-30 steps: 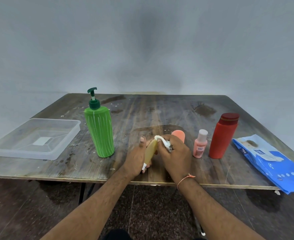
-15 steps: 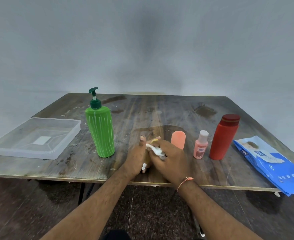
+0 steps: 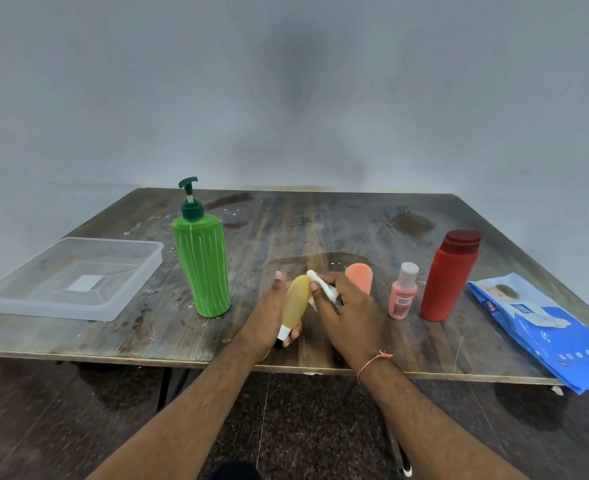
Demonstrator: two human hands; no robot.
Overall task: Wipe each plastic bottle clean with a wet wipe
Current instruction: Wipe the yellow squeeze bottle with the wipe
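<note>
Fingers of left hand (image 3: 269, 313) grip smooth yellow bottle (image 3: 296, 303); right hand (image 3: 346, 310) pinches crumpled white wipe (image 3: 324, 287).

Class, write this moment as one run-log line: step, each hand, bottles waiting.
step: wiping yellow bottle | left hand: grips bottle | right hand: rubs wet wipe on it | waiting: green pump bottle, red bottle

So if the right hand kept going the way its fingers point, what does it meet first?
The right hand, gripping the wet wipe, points up-left at the yellow bottle held by the left hand; it meets that bottle first, apparently already touching.
</note>
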